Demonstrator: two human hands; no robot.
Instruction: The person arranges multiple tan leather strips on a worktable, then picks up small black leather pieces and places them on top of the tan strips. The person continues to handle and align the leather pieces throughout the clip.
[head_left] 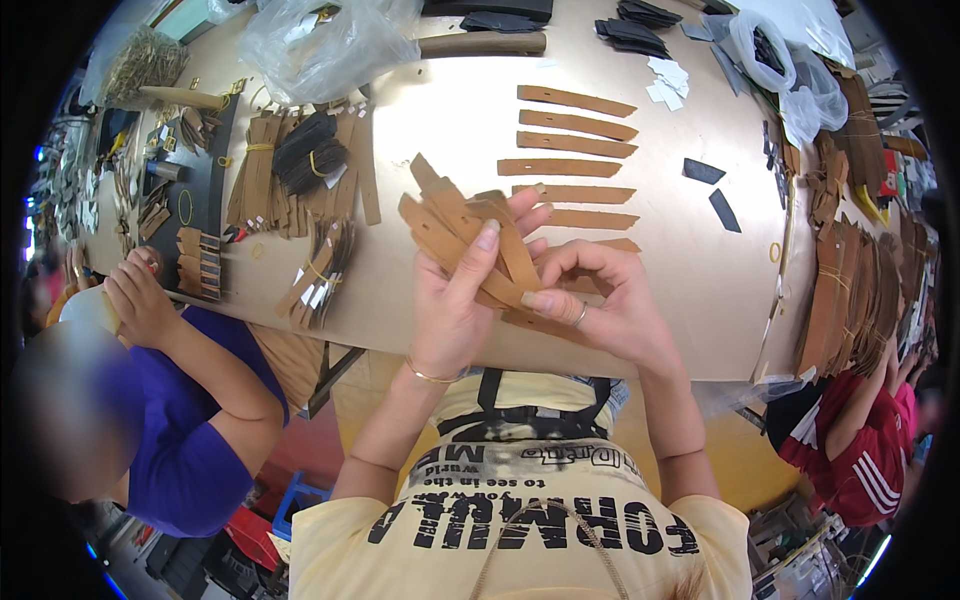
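My left hand (450,305) is closed around a fanned bunch of brown leather strips (436,226), its thumb lying across them. One strip (519,258) from the bunch slants toward my right hand (612,300). The right thumb and fingers pinch that strip's lower end. Beyond my hands, several matching leather strips (575,146) lie flat in a spaced column on the pale table (440,130). They have pointed right ends, and the nearest ones are partly hidden behind my right hand.
At the left lie tied brown strip bundles (257,165), a black bundle (311,152) and a clear plastic bag (325,50). Black pieces (704,171) and white tags (668,80) lie right. More bundles (835,290) line the right edge. A co-worker in purple (200,430) sits close left.
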